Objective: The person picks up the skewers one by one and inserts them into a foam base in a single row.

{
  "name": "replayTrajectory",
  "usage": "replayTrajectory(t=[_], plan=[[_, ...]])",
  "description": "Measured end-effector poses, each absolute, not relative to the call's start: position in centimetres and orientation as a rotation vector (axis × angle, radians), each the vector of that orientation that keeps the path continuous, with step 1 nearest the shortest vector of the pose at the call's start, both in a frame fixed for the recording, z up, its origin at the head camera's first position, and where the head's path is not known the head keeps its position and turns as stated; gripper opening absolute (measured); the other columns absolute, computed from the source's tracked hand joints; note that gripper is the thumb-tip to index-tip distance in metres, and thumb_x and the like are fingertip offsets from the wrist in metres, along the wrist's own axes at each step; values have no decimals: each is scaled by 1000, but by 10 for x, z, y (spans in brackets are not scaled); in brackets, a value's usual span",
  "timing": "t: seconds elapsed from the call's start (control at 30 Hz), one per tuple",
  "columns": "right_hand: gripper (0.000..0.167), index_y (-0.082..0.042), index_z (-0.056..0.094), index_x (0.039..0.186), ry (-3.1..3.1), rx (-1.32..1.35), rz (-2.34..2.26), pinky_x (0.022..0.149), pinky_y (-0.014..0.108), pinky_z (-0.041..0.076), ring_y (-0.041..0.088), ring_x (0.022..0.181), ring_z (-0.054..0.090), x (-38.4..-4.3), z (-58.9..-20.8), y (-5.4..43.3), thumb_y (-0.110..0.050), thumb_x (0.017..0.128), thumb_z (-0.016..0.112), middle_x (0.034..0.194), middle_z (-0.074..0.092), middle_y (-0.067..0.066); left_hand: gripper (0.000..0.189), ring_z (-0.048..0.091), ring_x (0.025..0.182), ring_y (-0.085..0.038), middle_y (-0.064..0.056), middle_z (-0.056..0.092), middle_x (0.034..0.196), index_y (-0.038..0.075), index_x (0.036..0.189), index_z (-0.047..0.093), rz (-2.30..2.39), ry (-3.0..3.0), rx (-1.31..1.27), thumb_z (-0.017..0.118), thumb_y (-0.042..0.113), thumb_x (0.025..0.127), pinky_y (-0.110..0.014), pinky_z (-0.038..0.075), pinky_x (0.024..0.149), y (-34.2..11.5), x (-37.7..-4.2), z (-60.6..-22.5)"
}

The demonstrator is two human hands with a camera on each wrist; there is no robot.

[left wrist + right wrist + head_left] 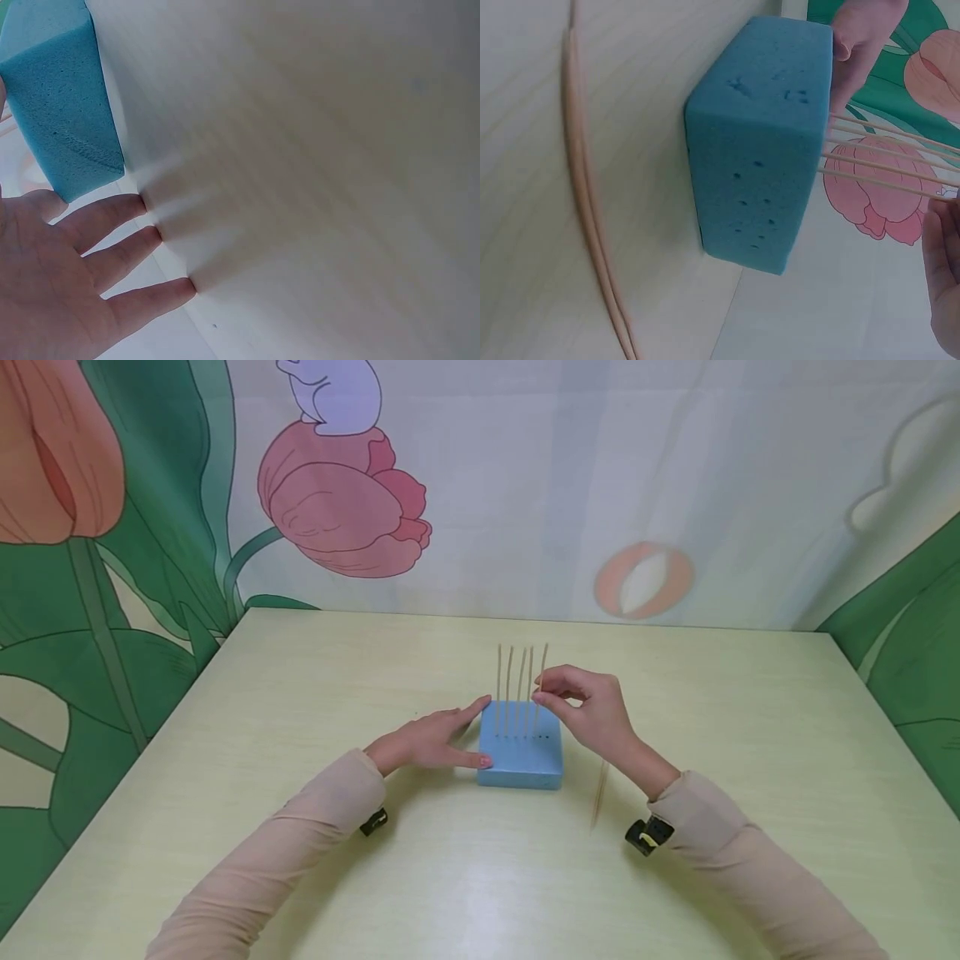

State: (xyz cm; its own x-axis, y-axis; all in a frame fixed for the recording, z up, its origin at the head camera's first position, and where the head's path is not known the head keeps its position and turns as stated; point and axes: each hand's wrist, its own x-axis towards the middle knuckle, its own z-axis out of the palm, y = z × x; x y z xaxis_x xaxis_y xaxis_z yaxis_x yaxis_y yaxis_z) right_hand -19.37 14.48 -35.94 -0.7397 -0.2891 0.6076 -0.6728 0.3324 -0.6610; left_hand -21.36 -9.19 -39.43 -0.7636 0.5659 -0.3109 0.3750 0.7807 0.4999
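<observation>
A blue foam block (519, 762) stands on the table, with several thin wooden sticks (508, 681) upright in a row in its top. My left hand (438, 739) touches the block's left side with thumb and forefinger spread apart; in the left wrist view its other fingers (124, 259) are straight, tips on the table. My right hand (596, 706) pinches the rightmost wooden stick (543, 660) between thumb and fingertips above the block. Its lower tip is hard to make out. Small holes (543, 737) show in the top to the right of the row.
Loose wooden sticks (599, 793) lie on the pale table (465, 877) to the right of the block, partly under my right forearm. Small holes (742, 202) also dot the block's side. A printed cloth (510, 510) with flowers hangs behind the table.
</observation>
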Motion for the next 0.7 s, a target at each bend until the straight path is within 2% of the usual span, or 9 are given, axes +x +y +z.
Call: replayTrajectory(t=[0.17,0.33,0.57,0.7], plan=[[24,5,65,96,-2255,881,1365,65,21,51,20,69,66,-195,-357,157,4,73,72,79,68,12,96,21,134,-30,-7,25,147,29,147,3,584,2513,718,56,64,77,-51,23,103,-92,-214,-396],[27,5,65,100,-2323,781,1321,63,16,49,21,67,65,-198,-361,180,3,74,72,79,68,13,96,19,135,-29,-5,24,148,29,147,2,584,2504,726,56,65,76,-53,22,103,-93,-214,-396],[27,2,65,102,-2480,633,1229,62,13,47,15,67,64,-201,-375,212,-4,77,71,79,67,10,96,19,135,-28,-5,23,148,31,147,1,582,2503,710,56,66,76,-54,22,102,-93,-214,-394],[30,3,63,105,-2570,593,1169,63,15,48,17,67,63,-204,-385,226,-5,77,72,79,66,9,97,18,135,-28,-3,22,149,31,147,1,586,2503,706,56,66,76,-53,22,103,-92,-214,-395]])
